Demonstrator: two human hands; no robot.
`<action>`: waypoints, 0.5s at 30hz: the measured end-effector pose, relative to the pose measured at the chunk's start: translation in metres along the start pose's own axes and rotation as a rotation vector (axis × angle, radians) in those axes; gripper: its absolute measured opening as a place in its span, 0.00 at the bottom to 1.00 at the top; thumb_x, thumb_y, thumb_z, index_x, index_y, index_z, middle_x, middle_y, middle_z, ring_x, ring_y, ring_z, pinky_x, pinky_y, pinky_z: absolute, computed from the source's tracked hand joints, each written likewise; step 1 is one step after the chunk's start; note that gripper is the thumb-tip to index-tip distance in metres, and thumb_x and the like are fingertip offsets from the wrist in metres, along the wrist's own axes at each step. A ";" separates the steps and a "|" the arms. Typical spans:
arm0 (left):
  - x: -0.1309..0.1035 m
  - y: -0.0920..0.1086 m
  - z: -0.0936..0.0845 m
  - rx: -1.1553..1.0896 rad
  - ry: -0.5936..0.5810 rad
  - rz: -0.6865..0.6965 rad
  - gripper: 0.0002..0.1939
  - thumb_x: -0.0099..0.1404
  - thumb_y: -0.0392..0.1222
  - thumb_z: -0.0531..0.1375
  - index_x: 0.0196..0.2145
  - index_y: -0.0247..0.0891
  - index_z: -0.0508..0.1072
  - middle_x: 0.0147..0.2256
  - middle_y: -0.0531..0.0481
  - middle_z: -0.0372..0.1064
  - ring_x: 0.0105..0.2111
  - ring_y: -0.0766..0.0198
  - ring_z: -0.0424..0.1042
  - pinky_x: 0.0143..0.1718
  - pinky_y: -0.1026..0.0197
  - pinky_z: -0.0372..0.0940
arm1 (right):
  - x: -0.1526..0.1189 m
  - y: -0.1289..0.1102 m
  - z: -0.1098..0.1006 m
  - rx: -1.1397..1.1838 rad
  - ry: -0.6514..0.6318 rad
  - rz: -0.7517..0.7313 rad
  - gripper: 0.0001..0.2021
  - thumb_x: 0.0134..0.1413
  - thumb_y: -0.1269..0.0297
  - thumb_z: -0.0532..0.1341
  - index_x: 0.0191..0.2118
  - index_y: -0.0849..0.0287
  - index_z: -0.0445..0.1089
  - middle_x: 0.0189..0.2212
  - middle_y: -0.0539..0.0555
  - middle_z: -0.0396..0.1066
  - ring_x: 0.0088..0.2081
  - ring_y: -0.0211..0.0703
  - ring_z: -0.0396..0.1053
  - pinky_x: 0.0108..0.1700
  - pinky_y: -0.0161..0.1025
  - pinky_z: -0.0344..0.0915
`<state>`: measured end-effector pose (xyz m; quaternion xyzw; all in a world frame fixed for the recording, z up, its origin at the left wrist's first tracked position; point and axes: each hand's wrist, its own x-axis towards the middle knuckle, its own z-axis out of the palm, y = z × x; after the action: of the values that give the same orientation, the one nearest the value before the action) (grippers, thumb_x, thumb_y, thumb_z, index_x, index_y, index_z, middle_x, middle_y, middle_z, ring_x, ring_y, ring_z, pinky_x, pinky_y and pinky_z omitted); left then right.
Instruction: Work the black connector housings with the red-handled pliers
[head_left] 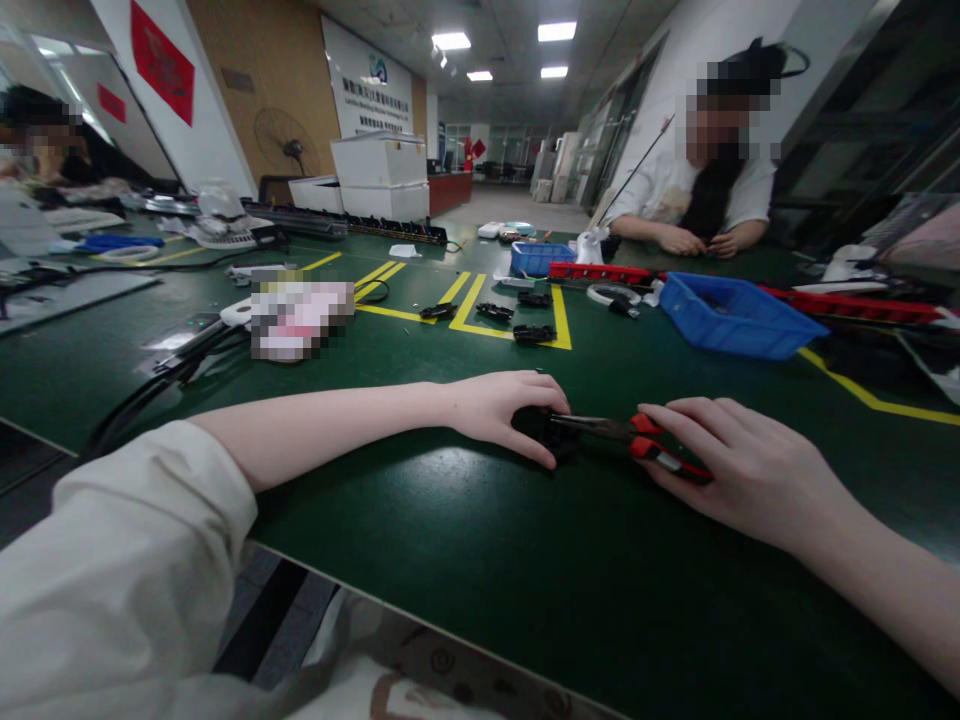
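Near the middle of the green table [450,540], my left hand [501,412] curls its thumb and fingers round a small black part [534,424]. My right hand [739,465] is closed on the red handles of a pair of pliers [600,427]. The plier tips point left and reach the black part between my left thumb and fingers. Whether the jaws grip it is too small to tell. Farther back, several similar black parts [534,333] lie in and beside a yellow taped outline.
A blue bin [739,315] stands at the right, with a smaller blue basket [541,258] farther back. Red strips [600,272] run between them. A pink item [300,318] and black cables [150,390] lie left. A person [705,170] sits across the table.
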<state>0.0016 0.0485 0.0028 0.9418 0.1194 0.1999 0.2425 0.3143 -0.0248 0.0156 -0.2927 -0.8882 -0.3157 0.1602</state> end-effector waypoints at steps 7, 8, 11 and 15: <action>0.000 0.001 0.001 -0.033 0.018 -0.002 0.26 0.60 0.54 0.72 0.52 0.38 0.76 0.54 0.38 0.71 0.55 0.50 0.71 0.59 0.50 0.66 | -0.004 0.001 0.005 0.146 -0.030 0.096 0.17 0.62 0.59 0.61 0.55 0.55 0.74 0.43 0.61 0.77 0.37 0.53 0.75 0.36 0.48 0.73; 0.000 0.001 0.001 -0.031 0.020 0.001 0.26 0.60 0.54 0.72 0.51 0.38 0.76 0.54 0.38 0.71 0.55 0.50 0.71 0.58 0.49 0.66 | -0.004 0.001 0.005 0.148 -0.030 0.097 0.17 0.62 0.59 0.61 0.54 0.55 0.74 0.43 0.61 0.77 0.37 0.53 0.74 0.36 0.48 0.73; 0.000 0.001 0.001 -0.009 0.020 0.009 0.25 0.62 0.54 0.71 0.51 0.38 0.76 0.53 0.38 0.72 0.54 0.50 0.72 0.58 0.48 0.66 | -0.002 0.001 0.003 0.099 -0.005 0.046 0.16 0.63 0.60 0.61 0.53 0.59 0.74 0.42 0.63 0.77 0.36 0.51 0.74 0.34 0.45 0.72; 0.000 0.001 0.000 0.020 0.001 0.024 0.25 0.63 0.55 0.70 0.51 0.36 0.76 0.54 0.37 0.71 0.55 0.49 0.71 0.59 0.49 0.65 | -0.001 0.000 0.001 0.034 -0.018 0.017 0.16 0.64 0.59 0.60 0.52 0.61 0.74 0.42 0.64 0.77 0.35 0.51 0.73 0.33 0.45 0.72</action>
<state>0.0017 0.0475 0.0029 0.9454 0.1104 0.2021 0.2306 0.3152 -0.0247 0.0148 -0.3001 -0.8924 -0.2967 0.1599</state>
